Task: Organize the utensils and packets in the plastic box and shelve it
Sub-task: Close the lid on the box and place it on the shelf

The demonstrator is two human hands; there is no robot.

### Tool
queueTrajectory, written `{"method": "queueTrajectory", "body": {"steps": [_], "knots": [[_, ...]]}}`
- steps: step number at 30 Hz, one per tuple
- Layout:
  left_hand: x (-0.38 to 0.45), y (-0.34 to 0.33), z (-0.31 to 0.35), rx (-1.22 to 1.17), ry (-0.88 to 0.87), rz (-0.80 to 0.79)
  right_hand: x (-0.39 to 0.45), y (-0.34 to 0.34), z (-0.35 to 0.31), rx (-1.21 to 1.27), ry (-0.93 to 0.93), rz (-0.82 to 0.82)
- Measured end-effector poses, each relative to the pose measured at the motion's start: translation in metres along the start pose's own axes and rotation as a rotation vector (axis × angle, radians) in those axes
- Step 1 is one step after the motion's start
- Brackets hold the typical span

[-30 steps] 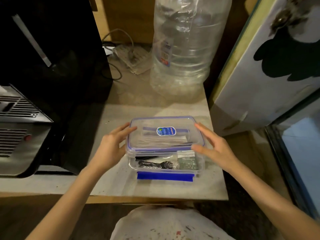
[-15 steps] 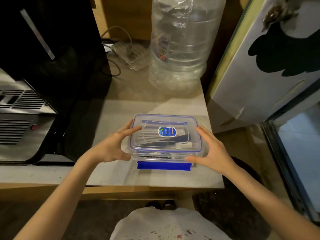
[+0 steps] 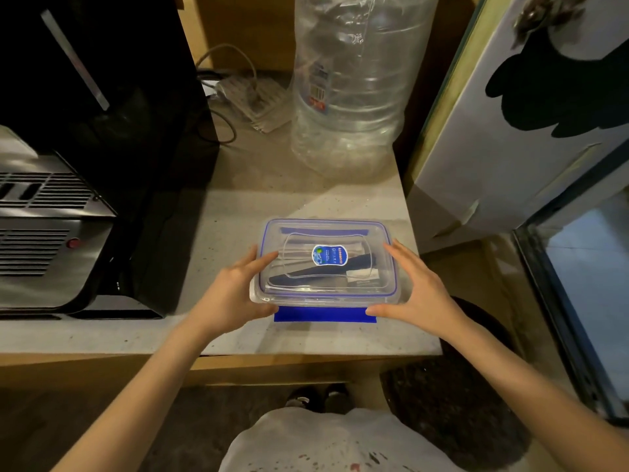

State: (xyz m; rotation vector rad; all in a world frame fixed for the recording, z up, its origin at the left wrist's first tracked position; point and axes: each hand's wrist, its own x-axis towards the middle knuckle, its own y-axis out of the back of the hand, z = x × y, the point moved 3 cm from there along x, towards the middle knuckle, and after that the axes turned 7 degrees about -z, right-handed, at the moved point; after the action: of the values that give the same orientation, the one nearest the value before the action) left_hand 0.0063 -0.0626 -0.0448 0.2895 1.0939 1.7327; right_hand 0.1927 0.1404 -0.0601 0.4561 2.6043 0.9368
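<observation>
Plastic box point(image 3: 326, 267) contents blurred through lid, water bottle point(image 3: 354, 90) top cut off, label print unreadable.

The box point(image 3: 326, 264) sits on the counter point(image 3: 218, 240) near its front edge, the left hand point(image 3: 235, 291) at its left side, the right hand point(image 3: 418, 284) at its right. A bottle point(image 3: 354, 86) stands behind it, a machine point(image 3: 51, 229) far left, a cabinet point(image 3: 510, 114) right.
</observation>
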Motion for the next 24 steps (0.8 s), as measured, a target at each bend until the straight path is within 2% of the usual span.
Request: {"method": "queueTrajectory", "body": {"steps": [8, 18, 20, 24], "knots": [[-0.006, -0.009, 0.005, 0.069, 0.002, 0.056, -0.003, -0.001, 0.0, -0.068, -0.013, -0.023], [-0.001, -0.011, 0.004, 0.174, 0.057, 0.034, 0.004, 0.005, -0.005, -0.213, -0.011, -0.042], [0.0, -0.011, 0.008, 0.265, 0.024, 0.091, 0.008, 0.008, -0.007, -0.274, 0.052, -0.019], [-0.002, -0.019, 0.017, 0.446, -0.205, 0.22, 0.007, -0.003, -0.016, -0.384, 0.308, 0.025]]}}
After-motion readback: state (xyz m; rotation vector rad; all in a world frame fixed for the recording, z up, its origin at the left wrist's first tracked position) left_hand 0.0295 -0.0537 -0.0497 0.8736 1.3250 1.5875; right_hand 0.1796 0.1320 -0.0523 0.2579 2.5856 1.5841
